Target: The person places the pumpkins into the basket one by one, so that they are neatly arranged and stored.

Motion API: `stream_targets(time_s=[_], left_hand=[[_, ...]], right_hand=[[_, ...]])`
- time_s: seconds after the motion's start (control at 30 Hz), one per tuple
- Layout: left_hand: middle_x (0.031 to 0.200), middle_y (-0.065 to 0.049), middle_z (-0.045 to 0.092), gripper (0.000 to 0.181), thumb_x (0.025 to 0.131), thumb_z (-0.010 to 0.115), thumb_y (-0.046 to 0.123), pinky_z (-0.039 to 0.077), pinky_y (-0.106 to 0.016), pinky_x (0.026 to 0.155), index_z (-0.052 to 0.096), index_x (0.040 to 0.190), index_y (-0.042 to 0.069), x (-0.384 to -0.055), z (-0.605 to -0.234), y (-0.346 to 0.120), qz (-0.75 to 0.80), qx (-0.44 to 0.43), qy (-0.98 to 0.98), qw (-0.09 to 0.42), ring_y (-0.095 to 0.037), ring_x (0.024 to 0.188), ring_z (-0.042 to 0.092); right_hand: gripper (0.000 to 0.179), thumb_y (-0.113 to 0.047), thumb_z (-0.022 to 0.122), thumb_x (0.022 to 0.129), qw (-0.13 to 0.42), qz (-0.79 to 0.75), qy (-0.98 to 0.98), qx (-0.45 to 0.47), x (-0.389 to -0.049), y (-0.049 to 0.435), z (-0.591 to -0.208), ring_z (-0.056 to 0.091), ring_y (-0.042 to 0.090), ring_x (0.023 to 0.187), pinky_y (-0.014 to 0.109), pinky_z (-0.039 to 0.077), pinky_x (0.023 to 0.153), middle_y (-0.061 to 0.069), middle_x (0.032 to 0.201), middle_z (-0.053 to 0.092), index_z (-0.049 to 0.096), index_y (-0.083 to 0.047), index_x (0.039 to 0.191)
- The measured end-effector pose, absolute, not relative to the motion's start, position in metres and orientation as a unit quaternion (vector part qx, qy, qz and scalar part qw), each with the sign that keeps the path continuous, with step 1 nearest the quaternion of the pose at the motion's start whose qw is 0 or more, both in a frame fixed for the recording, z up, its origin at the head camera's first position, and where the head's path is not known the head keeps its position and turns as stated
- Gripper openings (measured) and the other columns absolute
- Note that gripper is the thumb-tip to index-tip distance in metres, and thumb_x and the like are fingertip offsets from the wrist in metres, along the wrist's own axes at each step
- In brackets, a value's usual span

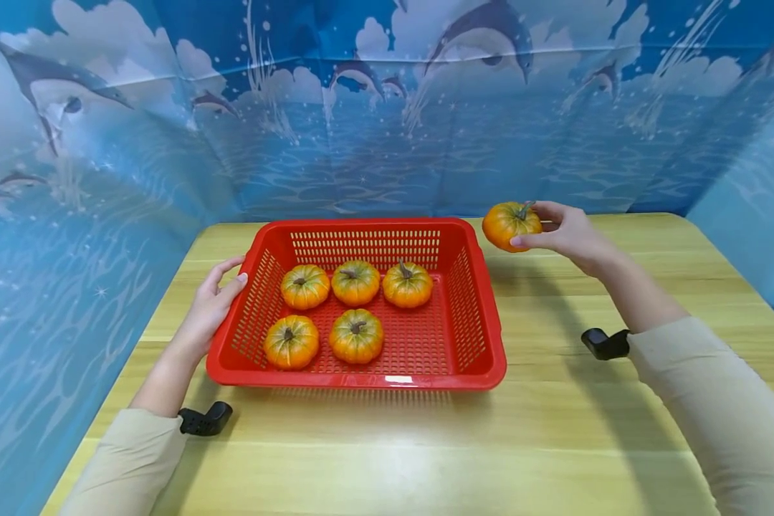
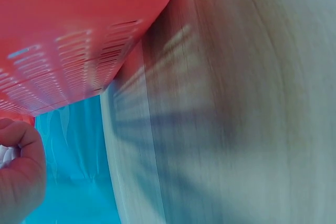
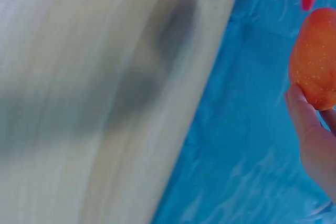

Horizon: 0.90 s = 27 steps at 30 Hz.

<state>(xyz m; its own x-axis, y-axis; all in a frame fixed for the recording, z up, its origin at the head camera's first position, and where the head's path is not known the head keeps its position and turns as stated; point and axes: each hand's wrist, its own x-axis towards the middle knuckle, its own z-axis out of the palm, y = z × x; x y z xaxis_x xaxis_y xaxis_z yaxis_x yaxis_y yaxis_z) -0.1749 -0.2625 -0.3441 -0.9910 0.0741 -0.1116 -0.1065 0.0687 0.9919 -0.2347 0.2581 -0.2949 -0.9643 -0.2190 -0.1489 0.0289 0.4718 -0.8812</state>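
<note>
A red plastic basket with slotted walls stands on the table, several small orange-and-green pumpkins inside it. My left hand grips the basket's left rim, its thumb at the edge; the left wrist view shows the curled hand beside the slotted wall. Off the basket's far right corner, my right hand holds another pumpkin above the table, thumb in front and fingers behind. Only the smooth orange side of that pumpkin shows in the right wrist view, with fingers against it.
The light wooden table extends in front of the basket and to its right. A blue curtain printed with dolphins hangs behind the table's far edge and along the sides. Black wrist mounts stick out at both sleeves.
</note>
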Motion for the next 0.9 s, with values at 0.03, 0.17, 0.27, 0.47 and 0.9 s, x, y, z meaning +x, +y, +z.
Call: stream_targets(time_s=[0.03,0.17,0.27,0.47,0.9], left_hand=[[0.1,-0.002,0.059,0.058,0.096,0.052,0.032,0.056,-0.029,0.067,0.025,0.145,0.018,-0.175,-0.344,-0.263,0.682,-0.011,0.729,0.066,-0.013,0.078,0.066],[0.101,-0.003,0.058,0.058,0.095,0.052,0.033,0.056,-0.029,0.067,0.027,0.145,0.019,-0.175,-0.344,-0.264,0.679,-0.012,0.731,0.064,-0.014,0.078,0.066],[0.101,-0.003,0.058,0.057,0.095,0.053,0.033,0.056,-0.03,0.067,0.027,0.144,0.019,-0.174,-0.344,-0.263,0.678,-0.012,0.732,0.064,-0.014,0.078,0.066],[0.101,-0.002,0.058,0.057,0.096,0.052,0.033,0.056,-0.029,0.068,0.027,0.145,0.017,-0.173,-0.344,-0.264,0.675,-0.012,0.735,0.062,-0.013,0.079,0.066],[0.101,-0.003,0.059,0.056,0.096,0.052,0.032,0.056,-0.03,0.068,0.028,0.144,0.018,-0.175,-0.346,-0.264,0.672,-0.009,0.738,0.06,-0.014,0.079,0.066]], right_hand=[[0.083,-0.022,0.068,0.086,0.121,-0.511,0.849,-0.061,-0.233,0.256,-0.291,0.039,0.028,0.123,0.017,0.046,0.08,0.017,0.146,0.027,0.017,-0.003,0.148],[0.075,-0.019,0.069,0.085,0.121,-0.509,0.848,-0.084,-0.226,0.249,-0.28,0.045,0.019,0.116,0.017,0.048,0.079,0.013,0.14,0.035,0.026,-0.005,0.146],[0.073,-0.017,0.069,0.085,0.13,-0.509,0.845,-0.099,-0.22,0.242,-0.273,0.046,0.017,0.116,0.019,0.049,0.08,0.011,0.139,0.037,0.028,-0.007,0.145],[0.077,-0.014,0.07,0.084,0.162,-0.503,0.837,-0.143,-0.212,0.224,-0.268,0.037,0.027,0.128,0.021,0.05,0.082,0.011,0.145,0.032,0.025,-0.006,0.146],[0.075,-0.015,0.075,0.079,0.225,-0.466,0.82,-0.243,-0.203,0.185,-0.279,0.043,0.029,0.124,0.038,0.045,0.096,0.013,0.139,0.04,0.034,-0.005,0.141]])
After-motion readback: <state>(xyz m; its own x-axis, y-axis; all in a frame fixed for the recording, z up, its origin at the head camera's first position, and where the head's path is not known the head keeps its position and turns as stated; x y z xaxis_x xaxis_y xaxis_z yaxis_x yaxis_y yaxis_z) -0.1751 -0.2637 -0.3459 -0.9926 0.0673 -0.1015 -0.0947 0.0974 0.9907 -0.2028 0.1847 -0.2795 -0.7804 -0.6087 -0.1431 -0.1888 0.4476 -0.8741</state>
